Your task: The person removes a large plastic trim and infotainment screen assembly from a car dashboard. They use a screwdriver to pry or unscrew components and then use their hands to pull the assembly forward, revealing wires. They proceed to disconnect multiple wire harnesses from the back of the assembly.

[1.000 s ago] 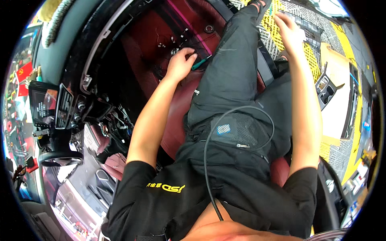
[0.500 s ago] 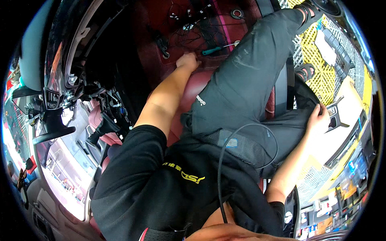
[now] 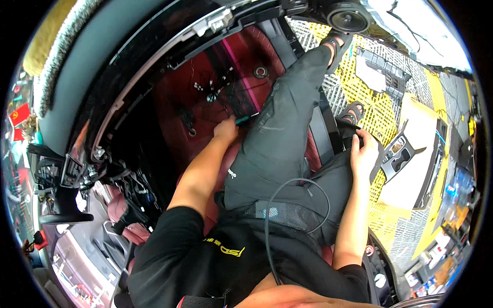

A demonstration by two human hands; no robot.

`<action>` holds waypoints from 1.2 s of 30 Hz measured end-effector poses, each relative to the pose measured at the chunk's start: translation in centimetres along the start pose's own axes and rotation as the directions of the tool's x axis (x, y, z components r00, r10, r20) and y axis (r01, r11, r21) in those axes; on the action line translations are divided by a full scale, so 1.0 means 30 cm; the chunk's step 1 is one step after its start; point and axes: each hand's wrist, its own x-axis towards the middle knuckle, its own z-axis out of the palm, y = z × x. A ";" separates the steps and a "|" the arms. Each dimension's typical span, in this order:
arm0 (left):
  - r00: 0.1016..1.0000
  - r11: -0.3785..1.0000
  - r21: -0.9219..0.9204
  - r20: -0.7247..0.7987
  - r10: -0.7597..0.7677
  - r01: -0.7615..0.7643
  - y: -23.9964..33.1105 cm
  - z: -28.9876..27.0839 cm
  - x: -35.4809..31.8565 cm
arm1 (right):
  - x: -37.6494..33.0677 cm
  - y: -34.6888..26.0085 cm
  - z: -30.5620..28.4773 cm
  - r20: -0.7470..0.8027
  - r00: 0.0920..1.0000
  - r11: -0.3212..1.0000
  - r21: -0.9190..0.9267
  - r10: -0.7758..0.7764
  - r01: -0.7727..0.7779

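Observation:
My left hand (image 3: 225, 129) reaches down to the dark red car floor (image 3: 169, 105). Its fingers are closed around the rear end of a screwdriver (image 3: 242, 120) with a teal handle. The front of that handle and the shaft show past the fingers, pointing toward my leg. Thin black wires with white connectors (image 3: 199, 87) lie on the floor ahead of the hand. A dark bracket-like part (image 3: 189, 123) is left of it. My right hand (image 3: 363, 154) rests open on my bent knee, with fingers bent over the dark trouser cloth and nothing visible in them.
A round ring-shaped part (image 3: 261, 72) lies farther along the red floor. The stripped dashboard (image 3: 118, 102) borders the left. Outside the door opening, a console trim panel (image 3: 399, 156) lies on cardboard (image 3: 411, 115) over yellow and grey grating. A round speaker (image 3: 348, 19) sits at the top.
My left hand has moved onto the screwdriver's handle, which lay apart from it before. The view has swung, showing more dashboard and the speaker. My right hand stays on my knee.

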 end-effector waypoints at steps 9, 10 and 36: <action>0.881 0.625 -0.651 -0.453 0.136 -0.431 0.002 -0.282 -0.706 | -0.042 -0.404 -0.160 0.267 0.962 0.570 0.782 0.062 -0.254; 0.807 0.584 -0.595 -0.556 0.198 -0.553 0.048 -0.308 -0.769 | -0.036 -0.480 -0.192 0.337 0.938 0.541 0.805 -0.082 -0.242; 0.246 -0.014 0.962 0.084 0.966 -0.272 0.989 -1.449 -0.449 | 0.396 -0.705 -0.038 -0.065 0.990 0.612 0.780 -0.122 0.127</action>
